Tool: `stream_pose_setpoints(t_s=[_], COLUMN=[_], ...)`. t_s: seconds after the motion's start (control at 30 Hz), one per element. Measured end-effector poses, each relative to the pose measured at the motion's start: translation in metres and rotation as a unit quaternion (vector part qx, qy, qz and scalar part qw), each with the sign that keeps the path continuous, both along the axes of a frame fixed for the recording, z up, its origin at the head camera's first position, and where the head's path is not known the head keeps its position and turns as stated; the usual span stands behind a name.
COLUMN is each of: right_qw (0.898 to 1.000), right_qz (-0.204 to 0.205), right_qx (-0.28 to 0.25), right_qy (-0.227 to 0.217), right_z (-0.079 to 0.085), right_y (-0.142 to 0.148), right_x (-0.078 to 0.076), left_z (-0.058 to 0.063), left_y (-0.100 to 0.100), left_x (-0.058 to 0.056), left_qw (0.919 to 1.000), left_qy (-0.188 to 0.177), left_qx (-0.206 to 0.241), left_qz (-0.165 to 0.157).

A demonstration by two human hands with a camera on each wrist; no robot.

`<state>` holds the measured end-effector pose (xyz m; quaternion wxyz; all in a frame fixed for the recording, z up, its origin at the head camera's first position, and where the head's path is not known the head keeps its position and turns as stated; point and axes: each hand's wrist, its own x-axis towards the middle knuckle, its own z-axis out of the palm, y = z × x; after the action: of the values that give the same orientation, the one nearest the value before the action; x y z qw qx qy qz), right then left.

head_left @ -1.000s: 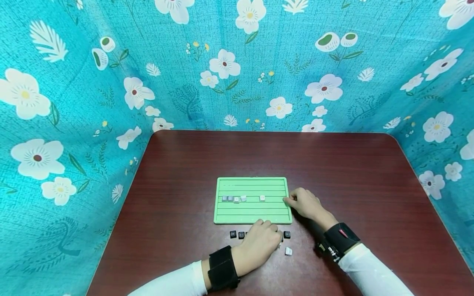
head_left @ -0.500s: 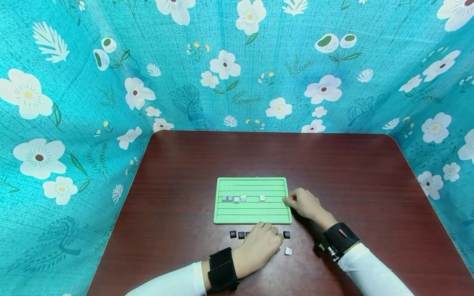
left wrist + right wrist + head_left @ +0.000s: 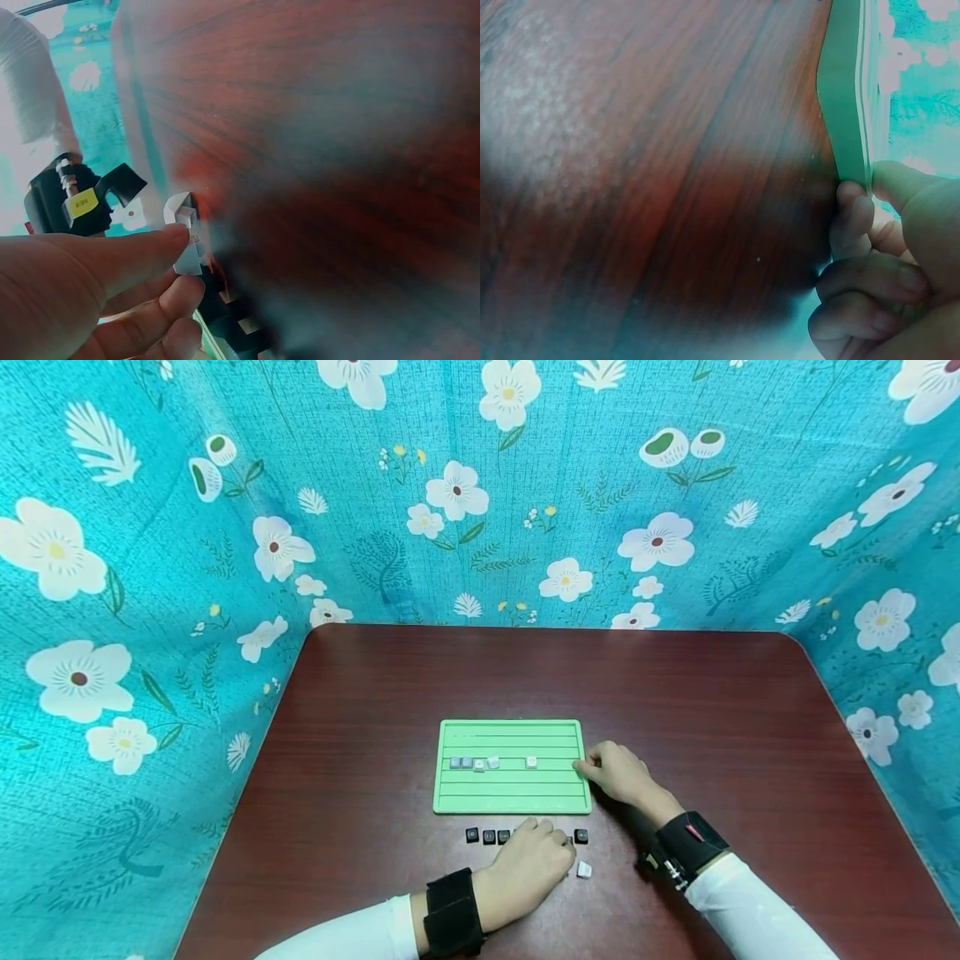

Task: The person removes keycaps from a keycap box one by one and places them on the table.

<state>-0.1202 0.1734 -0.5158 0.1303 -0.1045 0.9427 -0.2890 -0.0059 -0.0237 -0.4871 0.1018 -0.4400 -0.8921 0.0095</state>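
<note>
In the head view a green ridged board (image 3: 513, 787) lies on the table, with several small pale keycaps (image 3: 492, 762) along one of its grooves. My right hand (image 3: 618, 773) grips the board's right edge; the right wrist view shows thumb and curled index finger (image 3: 853, 196) pinching its rim (image 3: 843, 97). Just below the board, my left hand (image 3: 527, 870) covers part of a row of black keycaps (image 3: 489, 837). In the left wrist view its thumb and fingers pinch a white keycap (image 3: 189, 260). Another white keycap (image 3: 584, 869) lies to its right.
A dark red-brown table (image 3: 360, 710) carries everything. Behind it hangs a turquoise flowered cloth (image 3: 495, 552). A black keycap (image 3: 581, 836) sits at the row's right end, between the two hands.
My left hand has shifted slightly down, toward the near table edge, uncovering another black keycap in the row. My right hand and the board have stayed put.
</note>
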Motion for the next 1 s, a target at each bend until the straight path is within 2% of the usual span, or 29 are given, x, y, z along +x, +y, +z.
stream_pose_setpoints(t_s=[0.33,0.6,1.0], right_qw=[1.000,1.000,1.000], right_qz=[-0.004,-0.002,-0.005], right_qx=[-0.001,0.001,0.004], right_qy=[-0.006,-0.008,-0.006], right_z=[0.001,0.000,0.000], right_y=[-0.001,-0.001,-0.001], right_x=[0.001,0.001,0.001], left_z=[-0.005,-0.005,0.004], left_y=[0.000,-0.001,-0.002], left_x=[0.003,0.000,-0.007], left_qw=[0.9997,0.9998,0.9990], left_qy=[-0.001,-0.001,-0.044], left_qx=[-0.024,-0.018,-0.003], left_qz=[0.002,0.003,0.009])
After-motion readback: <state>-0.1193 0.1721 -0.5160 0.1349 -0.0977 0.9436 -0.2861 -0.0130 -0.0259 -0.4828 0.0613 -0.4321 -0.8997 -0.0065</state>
